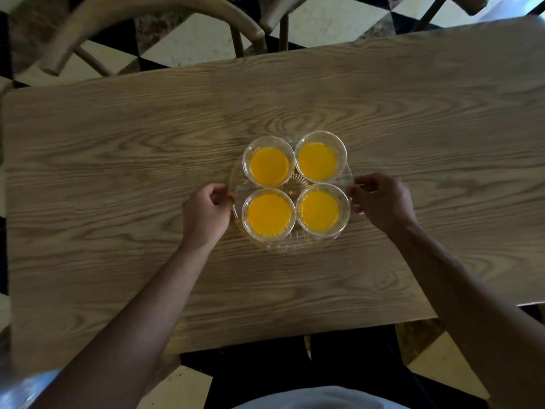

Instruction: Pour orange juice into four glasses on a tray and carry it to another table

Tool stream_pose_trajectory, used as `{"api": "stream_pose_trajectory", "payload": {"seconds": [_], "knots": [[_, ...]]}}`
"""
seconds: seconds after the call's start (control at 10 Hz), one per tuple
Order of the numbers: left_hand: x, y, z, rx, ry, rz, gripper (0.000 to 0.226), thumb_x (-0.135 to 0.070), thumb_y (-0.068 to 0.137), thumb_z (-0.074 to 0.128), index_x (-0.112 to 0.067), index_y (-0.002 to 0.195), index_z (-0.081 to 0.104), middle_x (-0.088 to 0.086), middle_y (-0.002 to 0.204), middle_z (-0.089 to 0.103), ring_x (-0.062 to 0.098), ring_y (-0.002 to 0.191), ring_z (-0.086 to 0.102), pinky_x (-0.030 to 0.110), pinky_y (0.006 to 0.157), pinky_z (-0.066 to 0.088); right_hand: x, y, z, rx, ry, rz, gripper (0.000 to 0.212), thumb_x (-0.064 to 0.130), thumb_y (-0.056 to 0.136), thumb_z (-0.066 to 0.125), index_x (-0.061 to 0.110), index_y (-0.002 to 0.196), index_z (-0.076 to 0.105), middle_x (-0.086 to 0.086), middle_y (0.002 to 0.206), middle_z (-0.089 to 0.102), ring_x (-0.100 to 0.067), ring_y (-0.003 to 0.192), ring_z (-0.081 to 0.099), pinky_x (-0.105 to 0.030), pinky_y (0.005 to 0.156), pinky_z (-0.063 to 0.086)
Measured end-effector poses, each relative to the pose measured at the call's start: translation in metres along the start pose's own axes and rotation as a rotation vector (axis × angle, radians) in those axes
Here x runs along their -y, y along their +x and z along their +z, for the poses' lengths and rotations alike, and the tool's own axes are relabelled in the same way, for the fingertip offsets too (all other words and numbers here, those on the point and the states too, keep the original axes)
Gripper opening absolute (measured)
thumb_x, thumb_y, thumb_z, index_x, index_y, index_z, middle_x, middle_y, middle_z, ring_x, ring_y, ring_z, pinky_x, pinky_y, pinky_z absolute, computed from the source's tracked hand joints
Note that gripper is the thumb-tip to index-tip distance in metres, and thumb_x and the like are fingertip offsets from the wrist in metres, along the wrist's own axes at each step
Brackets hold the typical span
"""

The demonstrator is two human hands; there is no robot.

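Note:
A round clear glass tray [290,246] rests on the wooden table [118,160] near its middle. Several clear glasses stand on it in a square, each holding orange juice: back left [269,166], back right [317,161], front left [269,215], front right [319,210]. My left hand [206,215] is curled at the tray's left rim, fingers closed on its edge. My right hand [383,202] is curled at the right rim, fingertips pinching the edge. The tray's rim is hard to make out under the fingers.
Wooden chairs [165,16] stand beyond the table's far edge, over a black-and-white checkered floor [188,42]. My dark trousers [339,367] show below the table's near edge. The table's left and right stretches are bare wood.

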State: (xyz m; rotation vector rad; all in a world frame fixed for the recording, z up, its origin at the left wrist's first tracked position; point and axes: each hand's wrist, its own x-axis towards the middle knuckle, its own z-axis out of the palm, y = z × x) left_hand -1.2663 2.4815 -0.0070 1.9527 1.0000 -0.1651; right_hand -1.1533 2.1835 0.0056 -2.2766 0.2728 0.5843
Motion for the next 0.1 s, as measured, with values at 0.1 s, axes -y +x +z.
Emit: {"api": "stream_pose_trajectory", "payload": {"seconds": [0.1], "knots": [[-0.0071, -0.0018, -0.007, -0.045, 0.058, 0.038, 0.027, -0.022, 0.095, 0.072, -0.018, 0.121, 0.074, 0.002, 0.104, 0.078, 0.022, 0.092, 0.076, 0.044, 0.088, 0.063, 0.0055, -0.0038, -0.005, -0.001, -0.063, -0.031, 0.029, 0.036, 0.088, 0.073, 0.018, 0.11, 0.074, 0.002, 0.093, 0.078, -0.019, 0.084, 0.075, -0.038, 0.083, 0.06]]}}
